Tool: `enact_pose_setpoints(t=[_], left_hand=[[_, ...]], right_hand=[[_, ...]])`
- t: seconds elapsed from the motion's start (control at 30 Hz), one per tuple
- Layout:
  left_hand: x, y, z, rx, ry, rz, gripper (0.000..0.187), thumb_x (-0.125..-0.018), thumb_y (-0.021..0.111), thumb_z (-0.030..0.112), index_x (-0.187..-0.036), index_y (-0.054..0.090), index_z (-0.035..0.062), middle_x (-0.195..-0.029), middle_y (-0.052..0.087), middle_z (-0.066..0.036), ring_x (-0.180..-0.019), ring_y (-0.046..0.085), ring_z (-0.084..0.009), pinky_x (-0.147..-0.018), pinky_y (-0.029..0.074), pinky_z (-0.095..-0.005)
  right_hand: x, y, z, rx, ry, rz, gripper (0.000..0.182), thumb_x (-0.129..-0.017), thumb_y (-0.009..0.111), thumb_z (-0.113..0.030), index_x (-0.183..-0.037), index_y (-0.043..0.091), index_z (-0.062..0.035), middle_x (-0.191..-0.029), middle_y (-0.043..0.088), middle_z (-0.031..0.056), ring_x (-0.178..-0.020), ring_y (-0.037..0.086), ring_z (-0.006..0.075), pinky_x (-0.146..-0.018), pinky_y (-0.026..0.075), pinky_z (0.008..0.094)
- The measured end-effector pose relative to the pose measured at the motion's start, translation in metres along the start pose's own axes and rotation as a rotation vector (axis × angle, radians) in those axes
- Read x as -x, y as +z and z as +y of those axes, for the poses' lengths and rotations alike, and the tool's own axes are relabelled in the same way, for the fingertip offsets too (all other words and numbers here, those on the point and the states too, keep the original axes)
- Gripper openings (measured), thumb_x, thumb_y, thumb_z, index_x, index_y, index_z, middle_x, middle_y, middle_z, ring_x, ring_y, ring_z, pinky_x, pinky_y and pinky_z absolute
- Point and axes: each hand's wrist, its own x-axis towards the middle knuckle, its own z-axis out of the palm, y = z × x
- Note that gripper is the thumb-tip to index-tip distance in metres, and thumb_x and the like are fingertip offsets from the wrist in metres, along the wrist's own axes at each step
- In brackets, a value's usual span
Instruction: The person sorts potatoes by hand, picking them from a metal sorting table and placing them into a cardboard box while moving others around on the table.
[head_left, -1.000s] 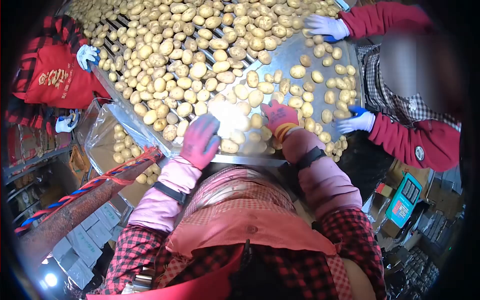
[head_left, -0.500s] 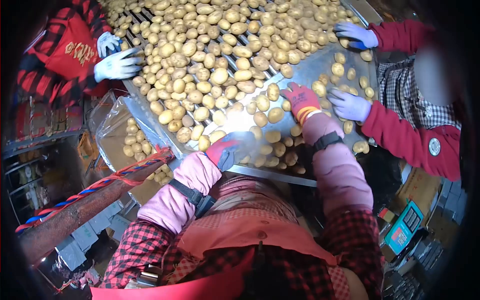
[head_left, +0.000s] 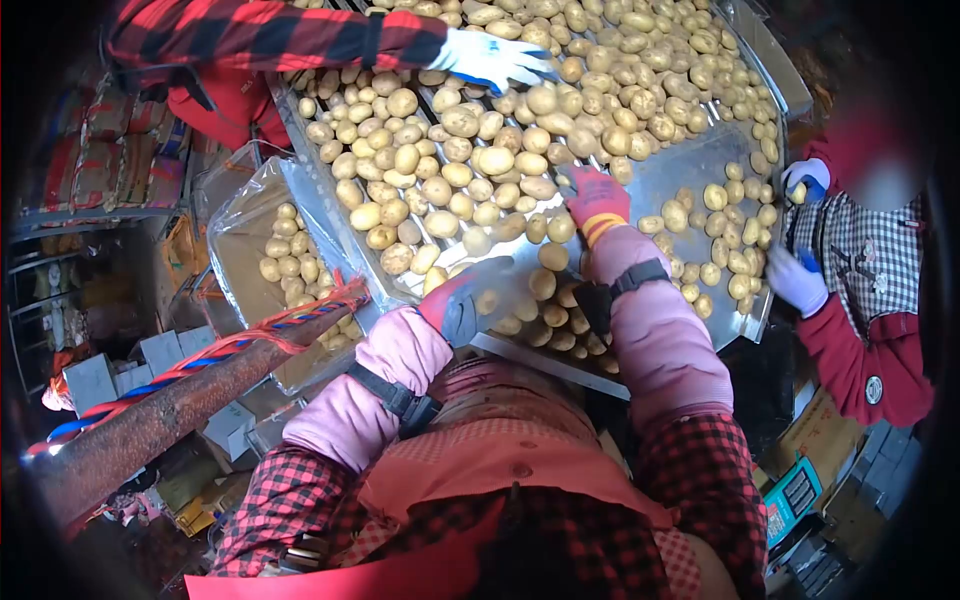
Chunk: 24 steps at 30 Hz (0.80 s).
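Fingers first: the left hand (head_left: 462, 300), in a red and grey glove, lies low at the near edge of the metal sorting table (head_left: 690, 165), its fingers curled loosely over the potatoes (head_left: 480, 160) there and touching them; whether it actually grips one cannot be told, since the palm faces down and hides what is beneath. The right hand (head_left: 594, 196), gloved in red with an orange and yellow cuff, reaches further up the table, its fingers spread fairly flat on the heap, resting on potatoes rather than closed round any.

The potatoes are small, pale yellow-brown, smooth and roundish, some with darker specks. They lie thickly packed across the upper part of the table and thin out to a scatter on the bare metal to the right. Some lie under and just beside both hands, and more sit between the two wrists near the table's front rim.

A clear plastic bag (head_left: 240, 225) holding more potatoes hangs open left of the table. A co-worker's white glove (head_left: 490, 58) reaches in from the upper left, another person's white gloves (head_left: 795, 280) work at the right edge.
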Motion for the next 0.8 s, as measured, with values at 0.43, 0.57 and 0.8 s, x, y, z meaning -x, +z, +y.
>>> enact_pose_setpoints(t=[0.43, 0.57, 0.8], left_hand=[[0.024, 0.07, 0.072, -0.732, 0.22, 0.228, 0.043, -0.088, 0.064, 0.021, -0.126, 0.055, 0.0035, -0.108, 0.064, -0.012, -0.094, 0.063, -0.0279, -0.08, 0.051, -0.0384], [0.011, 0.024, 0.026, -0.012, 0.034, 0.07, 0.049, -0.094, 0.055, 0.022, -0.139, 0.044, 0.0035, -0.116, 0.06, -0.013, -0.11, 0.059, -0.0309, -0.094, 0.048, -0.042], [0.0, -0.018, -0.026, -0.504, 0.228, -0.086, 0.052, -0.101, 0.047, 0.029, -0.145, 0.034, 0.0061, -0.134, 0.049, -0.014, -0.123, 0.052, -0.0331, -0.103, 0.044, -0.0483]], right_hand=[[0.016, 0.014, -0.05, 0.056, -0.24, 0.03, 0.046, -0.08, 0.068, -0.028, -0.124, 0.056, -0.0254, -0.121, 0.051, 0.011, -0.105, 0.058, 0.0322, -0.082, 0.052, 0.0428], [0.009, -0.006, -0.067, 0.16, -0.115, -0.171, 0.043, -0.079, 0.07, -0.032, -0.12, 0.058, -0.0261, -0.121, 0.05, 0.0123, -0.106, 0.058, 0.0333, -0.081, 0.053, 0.0447], [0.025, 0.017, -0.037, -0.283, -0.225, 0.211, 0.051, -0.068, 0.078, -0.03, -0.115, 0.063, -0.0164, -0.112, 0.058, 0.0125, -0.107, 0.056, 0.032, -0.091, 0.048, 0.0408]])
